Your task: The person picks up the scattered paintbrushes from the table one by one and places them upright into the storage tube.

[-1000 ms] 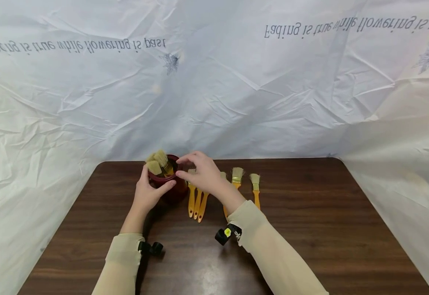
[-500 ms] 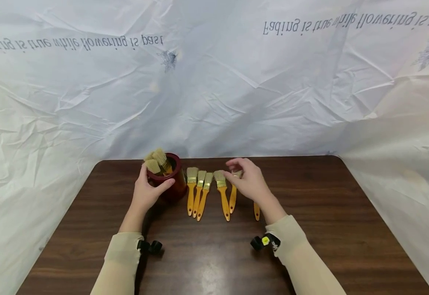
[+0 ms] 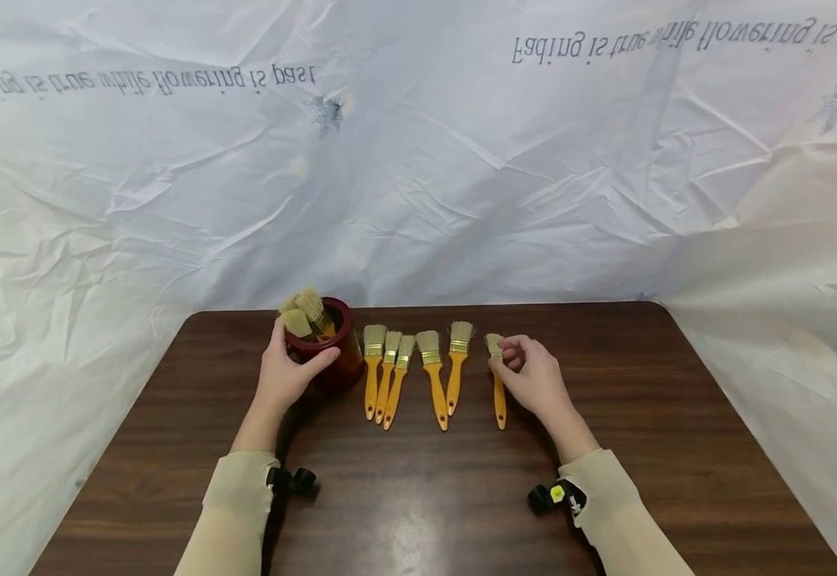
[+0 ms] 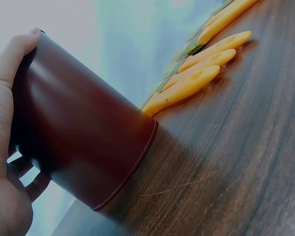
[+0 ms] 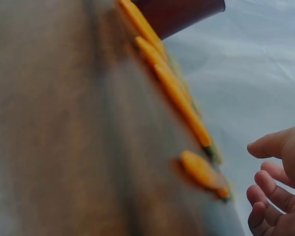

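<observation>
My left hand (image 3: 283, 374) grips a dark red cylindrical pot (image 3: 350, 356) near its rim, thumb on the near side. In the left wrist view the pot (image 4: 83, 123) stands on the table with fingers around its far side. Several brush heads (image 3: 306, 310) stick out of its mouth. At the right end of a row of brushes, my right hand (image 3: 536, 378) hovers by a small paintbrush (image 3: 499, 400) with a yellow handle. Its thumb and fingers are parted and bent. In the right wrist view the hand (image 5: 285, 182) holds nothing and looks apart from that brush (image 5: 201, 169).
Between pot and right hand, several flat yellow-handled brushes lie bristles away from me, including three close together (image 3: 387, 384) and two wider ones (image 3: 433, 376) farther right. The dark wooden table (image 3: 404, 496) ends at a crinkled white sheet (image 3: 418, 160) behind and at the sides.
My right hand has moved from the pot's mouth, rightward across the row, to the rightmost brush. My left hand still holds the pot in the same place.
</observation>
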`<state>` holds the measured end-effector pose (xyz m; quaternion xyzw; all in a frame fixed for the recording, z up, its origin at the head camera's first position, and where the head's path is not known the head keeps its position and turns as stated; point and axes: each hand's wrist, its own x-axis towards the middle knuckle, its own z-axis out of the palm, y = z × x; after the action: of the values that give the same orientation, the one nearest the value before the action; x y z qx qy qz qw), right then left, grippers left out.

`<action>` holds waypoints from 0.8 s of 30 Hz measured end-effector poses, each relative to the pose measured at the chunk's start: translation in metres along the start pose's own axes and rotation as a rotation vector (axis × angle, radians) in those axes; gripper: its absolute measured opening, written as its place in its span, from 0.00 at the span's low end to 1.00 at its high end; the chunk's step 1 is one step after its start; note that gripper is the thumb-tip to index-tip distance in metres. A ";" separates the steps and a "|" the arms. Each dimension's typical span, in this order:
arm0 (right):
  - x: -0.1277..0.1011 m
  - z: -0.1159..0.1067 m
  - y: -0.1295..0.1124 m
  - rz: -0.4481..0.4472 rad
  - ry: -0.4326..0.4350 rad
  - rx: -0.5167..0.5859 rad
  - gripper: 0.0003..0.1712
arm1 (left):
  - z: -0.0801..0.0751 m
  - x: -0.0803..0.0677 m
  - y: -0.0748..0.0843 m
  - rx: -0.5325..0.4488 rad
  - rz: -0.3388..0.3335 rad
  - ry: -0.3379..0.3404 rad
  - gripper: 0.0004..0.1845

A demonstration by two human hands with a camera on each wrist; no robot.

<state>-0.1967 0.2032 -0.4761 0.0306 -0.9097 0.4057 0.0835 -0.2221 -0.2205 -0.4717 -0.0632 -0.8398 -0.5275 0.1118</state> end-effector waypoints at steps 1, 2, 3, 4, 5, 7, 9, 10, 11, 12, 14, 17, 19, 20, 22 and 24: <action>-0.001 0.001 0.001 0.012 -0.009 -0.006 0.22 | 0.000 -0.001 0.000 -0.001 -0.001 0.003 0.52; -0.002 0.002 0.003 0.025 -0.019 -0.011 0.23 | -0.001 -0.001 0.000 -0.001 -0.004 0.007 0.52; -0.003 0.003 0.004 0.038 -0.029 -0.017 0.23 | -0.001 -0.002 -0.001 -0.002 -0.005 0.009 0.52; -0.004 0.004 0.005 0.054 -0.039 -0.019 0.24 | -0.002 -0.003 -0.001 0.000 -0.004 0.009 0.52; -0.005 0.004 0.006 0.061 -0.046 -0.023 0.25 | -0.002 -0.003 -0.001 -0.001 -0.005 0.009 0.52; -0.006 0.005 0.008 0.075 -0.056 -0.026 0.25 | -0.001 -0.004 -0.001 -0.003 -0.005 0.007 0.53; -0.006 0.005 0.011 0.081 -0.063 -0.027 0.26 | -0.001 -0.003 -0.001 -0.003 -0.001 0.003 0.53; -0.006 0.005 0.012 0.083 -0.067 -0.025 0.26 | 0.000 -0.003 -0.001 -0.003 0.000 0.002 0.53; -0.007 0.004 0.014 0.085 -0.071 -0.025 0.26 | 0.000 -0.003 -0.001 -0.007 0.002 0.002 0.53; -0.006 0.004 0.016 0.090 -0.077 -0.027 0.27 | 0.001 -0.003 -0.001 -0.007 0.005 0.002 0.53; -0.006 0.002 0.018 0.096 -0.092 -0.030 0.27 | 0.002 -0.001 -0.001 -0.007 0.008 0.000 0.53; -0.005 0.001 0.019 0.102 -0.113 -0.038 0.28 | 0.002 0.000 0.000 -0.009 0.009 -0.005 0.53; -0.004 -0.001 0.020 0.099 -0.121 -0.040 0.28 | 0.002 0.000 0.000 -0.012 0.005 -0.008 0.53; -0.003 -0.001 0.020 0.096 -0.121 -0.043 0.28 | 0.001 0.000 0.000 -0.013 0.003 -0.008 0.53; -0.001 -0.003 0.021 0.097 -0.121 -0.043 0.27 | 0.001 0.000 0.001 -0.012 -0.001 -0.010 0.53; 0.000 -0.005 0.022 0.104 -0.117 -0.046 0.26 | 0.000 0.000 0.001 -0.013 -0.003 -0.008 0.53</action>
<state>-0.1986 0.2217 -0.4889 0.0051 -0.9224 0.3861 0.0094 -0.2224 -0.2199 -0.4711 -0.0649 -0.8370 -0.5326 0.1071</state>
